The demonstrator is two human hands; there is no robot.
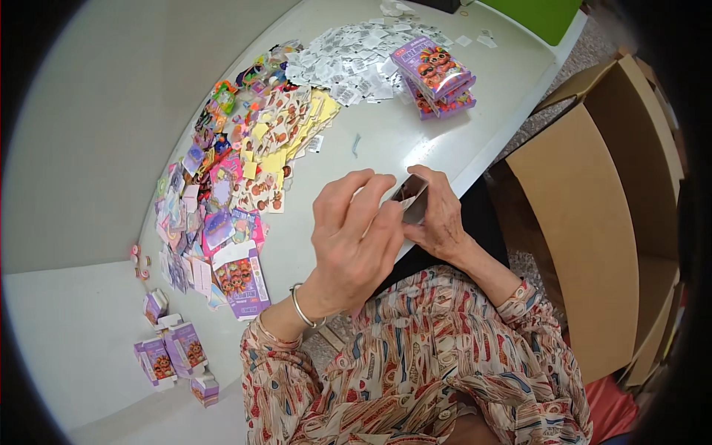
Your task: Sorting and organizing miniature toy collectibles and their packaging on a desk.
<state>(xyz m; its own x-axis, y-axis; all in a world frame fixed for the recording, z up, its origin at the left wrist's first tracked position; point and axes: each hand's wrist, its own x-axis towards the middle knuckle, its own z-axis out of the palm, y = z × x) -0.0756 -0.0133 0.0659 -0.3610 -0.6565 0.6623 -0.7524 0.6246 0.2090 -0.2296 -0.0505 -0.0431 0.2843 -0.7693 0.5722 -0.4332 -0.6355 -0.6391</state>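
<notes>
Close in front of my body, my right hand point(443, 221) is wrapped around a small open-topped box point(417, 206), its grey inner side facing up. My left hand point(354, 237) reaches over the box's left side with curled fingers at its mouth. Whatever those fingers pinch is hidden behind them. To the left on the table lie a flattened purple printed carton point(248, 288), piles of colourful cards and packets point(220, 226), and printed sticker sheets with yellow pieces point(285, 126). Beyond my right hand, filled-looking purple boxes point(434, 70) are stacked.
A broad heap of small white printed packets point(356, 59) covers the table's far part. Colourful trinkets point(222, 100) line the left edge. Several purple boxes point(185, 347) sit at lower left. A large open cardboard carton point(586, 222) stands right of the table, and a green panel point(538, 16) lies far right.
</notes>
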